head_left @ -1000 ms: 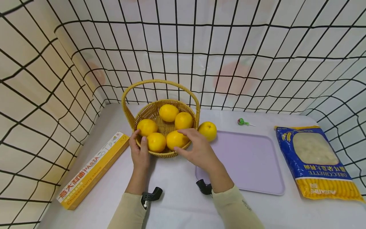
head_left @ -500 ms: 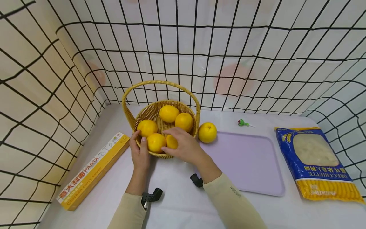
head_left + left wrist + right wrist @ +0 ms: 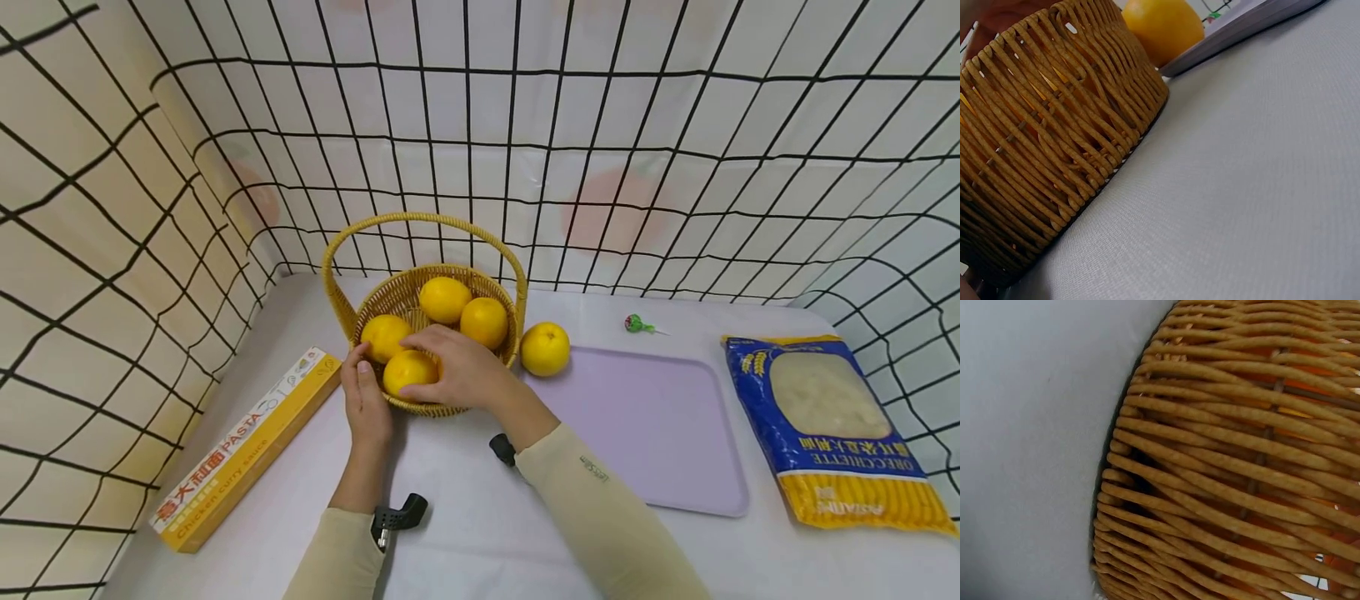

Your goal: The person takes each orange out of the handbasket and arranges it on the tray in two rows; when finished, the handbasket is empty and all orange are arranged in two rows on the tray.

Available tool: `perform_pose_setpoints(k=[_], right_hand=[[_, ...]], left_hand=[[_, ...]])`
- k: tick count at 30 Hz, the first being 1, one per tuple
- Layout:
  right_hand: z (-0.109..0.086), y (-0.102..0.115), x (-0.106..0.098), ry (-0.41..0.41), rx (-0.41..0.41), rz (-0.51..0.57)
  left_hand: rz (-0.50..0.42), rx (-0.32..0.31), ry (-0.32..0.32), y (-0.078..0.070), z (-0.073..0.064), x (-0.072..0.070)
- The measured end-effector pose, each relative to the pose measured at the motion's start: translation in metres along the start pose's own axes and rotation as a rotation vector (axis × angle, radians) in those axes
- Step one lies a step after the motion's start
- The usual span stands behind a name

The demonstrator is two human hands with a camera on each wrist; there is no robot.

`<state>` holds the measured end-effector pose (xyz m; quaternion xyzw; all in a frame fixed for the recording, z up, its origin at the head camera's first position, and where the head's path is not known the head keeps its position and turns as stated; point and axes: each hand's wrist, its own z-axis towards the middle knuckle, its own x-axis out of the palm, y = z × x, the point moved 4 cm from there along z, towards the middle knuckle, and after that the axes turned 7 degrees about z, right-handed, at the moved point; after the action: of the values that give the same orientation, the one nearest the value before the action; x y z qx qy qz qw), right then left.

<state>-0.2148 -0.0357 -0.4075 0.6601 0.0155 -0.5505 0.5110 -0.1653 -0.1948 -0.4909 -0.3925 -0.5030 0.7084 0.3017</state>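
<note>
A wicker basket (image 3: 435, 409) with a tall handle holds several yellow-orange oranges. My left hand (image 3: 367, 408) grips its front left rim, with fingertips over the edge; its woven side (image 3: 1054, 125) fills much of the left wrist view. Inside the basket, my right hand (image 3: 468, 371) has thumb and fingers around the front orange (image 3: 405, 373). Another orange (image 3: 386, 336) lies just behind that one, and two more, a rear orange (image 3: 446, 300) and a right orange (image 3: 483, 323), sit farther back. The right hand covers the basket's front right part.
One orange (image 3: 545, 349) lies outside, against the basket's right and the lilac tray (image 3: 675, 433). A lollipop (image 3: 636, 323) is behind the tray. A pasta bag (image 3: 832, 433) lies far right, a long pasta box (image 3: 247, 450) at left. Black wire mesh (image 3: 465, 146) encloses the table.
My right hand has moved left within the basket, from the front right orange to the front one. The front right orange is now hidden by it. The left hand has kept its place.
</note>
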Motion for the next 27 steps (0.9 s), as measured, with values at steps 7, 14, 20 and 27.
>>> perform_pose_setpoints(k=[7, 14, 20, 27], right_hand=[[0.005, -0.006, 0.003, -0.026, -0.034, 0.001], [0.005, -0.01, 0.006, -0.036, -0.035, -0.015], [0.006, -0.012, 0.01, 0.013, 0.007, -0.071], [0.008, -0.012, 0.012, 0.035, 0.021, -0.112]], left_hand=[[0.005, 0.0, 0.008, -0.001, 0.0, 0.001], [0.012, -0.001, 0.007, -0.001, 0.0, 0.0], [0.008, -0.013, -0.001, 0.001, -0.001, 0.0], [0.021, -0.021, 0.009, 0.001, -0.001, 0.001]])
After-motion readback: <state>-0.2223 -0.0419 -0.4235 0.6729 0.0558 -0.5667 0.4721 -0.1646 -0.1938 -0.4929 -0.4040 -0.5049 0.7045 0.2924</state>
